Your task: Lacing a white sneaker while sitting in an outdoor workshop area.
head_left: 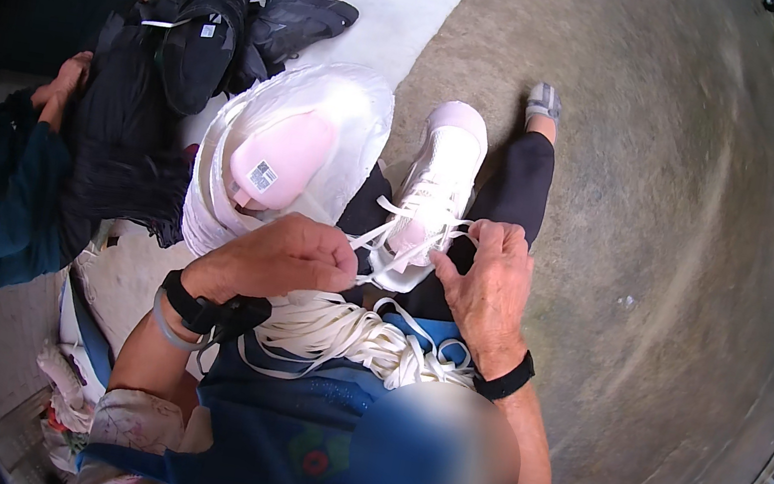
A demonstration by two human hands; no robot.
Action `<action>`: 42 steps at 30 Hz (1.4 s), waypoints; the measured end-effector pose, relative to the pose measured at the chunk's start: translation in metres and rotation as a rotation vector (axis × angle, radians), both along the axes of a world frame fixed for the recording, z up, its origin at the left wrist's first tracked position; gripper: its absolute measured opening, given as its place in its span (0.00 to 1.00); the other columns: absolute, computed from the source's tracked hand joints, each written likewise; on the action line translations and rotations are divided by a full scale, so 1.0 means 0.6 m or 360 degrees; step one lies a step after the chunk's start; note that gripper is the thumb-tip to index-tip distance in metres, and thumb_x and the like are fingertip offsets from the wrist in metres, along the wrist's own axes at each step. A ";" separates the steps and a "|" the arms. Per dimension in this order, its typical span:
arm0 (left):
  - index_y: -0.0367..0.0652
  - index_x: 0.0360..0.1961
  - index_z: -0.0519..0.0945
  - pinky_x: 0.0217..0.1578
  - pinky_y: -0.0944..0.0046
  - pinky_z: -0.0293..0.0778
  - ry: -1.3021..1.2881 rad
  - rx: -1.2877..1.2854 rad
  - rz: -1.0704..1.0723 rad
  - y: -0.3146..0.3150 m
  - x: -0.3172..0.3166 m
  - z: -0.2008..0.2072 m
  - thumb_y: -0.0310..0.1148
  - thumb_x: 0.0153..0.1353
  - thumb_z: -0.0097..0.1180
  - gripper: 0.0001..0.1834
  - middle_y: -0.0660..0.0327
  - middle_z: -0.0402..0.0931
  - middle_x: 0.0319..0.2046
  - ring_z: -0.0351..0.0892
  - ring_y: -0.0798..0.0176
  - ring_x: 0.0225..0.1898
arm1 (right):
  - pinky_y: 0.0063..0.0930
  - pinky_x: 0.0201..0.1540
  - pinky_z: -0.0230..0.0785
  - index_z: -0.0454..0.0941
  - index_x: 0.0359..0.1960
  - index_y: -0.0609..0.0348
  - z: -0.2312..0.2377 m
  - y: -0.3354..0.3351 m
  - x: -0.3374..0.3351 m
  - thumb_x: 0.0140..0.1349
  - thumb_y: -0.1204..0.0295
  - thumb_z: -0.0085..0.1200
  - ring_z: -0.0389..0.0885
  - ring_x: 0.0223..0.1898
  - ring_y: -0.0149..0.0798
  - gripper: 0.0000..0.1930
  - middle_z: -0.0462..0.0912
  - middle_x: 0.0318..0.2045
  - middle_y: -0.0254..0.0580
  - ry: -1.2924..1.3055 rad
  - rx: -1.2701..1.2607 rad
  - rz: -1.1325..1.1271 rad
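A white and pale pink sneaker (438, 174) rests between my legs, its toe pointing away from me. White shoelaces (401, 263) run through its eyelets and cross loosely over the tongue. My left hand (309, 255) is closed in a pinch on a lace at the left of the shoe opening. At the right side, my right hand (490, 279) pinches the other part of the lace near the upper eyelets, thumb beside the shoe collar. A thick bundle of loose white laces (347, 337) lies in my lap on a blue apron (280, 408).
Left of the sneaker, a white plastic bag (364, 102) holds a pink-soled shoe (283, 160) with a small label. Several black shoes (200, 50) lie on a white surface beyond. Another person's hand (68, 80) is at the far left. Concrete floor (671, 236) stretches right.
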State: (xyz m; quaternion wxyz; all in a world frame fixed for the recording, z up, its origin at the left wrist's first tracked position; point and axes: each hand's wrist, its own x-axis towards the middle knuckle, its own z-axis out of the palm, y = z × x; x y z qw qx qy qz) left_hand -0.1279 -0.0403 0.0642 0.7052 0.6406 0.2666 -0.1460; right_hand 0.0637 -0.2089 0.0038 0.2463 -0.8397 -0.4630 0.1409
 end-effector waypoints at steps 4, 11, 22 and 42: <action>0.37 0.35 0.79 0.32 0.71 0.70 -0.0127 -0.0034 -0.0228 -0.016 0.002 0.007 0.34 0.60 0.57 0.10 0.65 0.77 0.25 0.72 0.74 0.28 | 0.39 0.42 0.67 0.75 0.44 0.60 0.015 -0.003 -0.011 0.44 0.76 0.63 0.73 0.39 0.47 0.21 0.74 0.43 0.48 -0.0022 0.0305 0.0283; 0.37 0.37 0.79 0.32 0.68 0.71 -0.0319 -0.0011 -0.0459 -0.075 0.021 -0.030 0.34 0.62 0.57 0.10 0.61 0.79 0.27 0.77 0.69 0.29 | 0.31 0.43 0.71 0.77 0.49 0.56 0.014 0.022 -0.042 0.52 0.73 0.51 0.74 0.38 0.39 0.20 0.75 0.51 0.42 -0.0160 0.0227 0.1047; 0.41 0.36 0.77 0.11 0.74 0.58 0.0080 -0.0993 0.1076 -0.131 0.016 -0.099 0.38 0.68 0.48 0.11 0.65 0.74 0.26 0.65 0.76 0.13 | 0.43 0.36 0.70 0.70 0.33 0.64 -0.001 0.009 -0.043 0.64 0.76 0.48 0.74 0.33 0.56 0.04 0.70 0.28 0.51 0.0760 0.0372 0.0714; 0.41 0.47 0.75 0.42 0.72 0.71 -0.0520 -0.0971 0.1359 -0.154 0.069 -0.156 0.32 0.67 0.51 0.10 0.68 0.75 0.37 0.73 0.76 0.39 | 0.41 0.36 0.70 0.73 0.31 0.66 0.065 0.036 -0.106 0.67 0.74 0.47 0.76 0.33 0.55 0.08 0.75 0.28 0.51 0.0728 0.0427 0.0688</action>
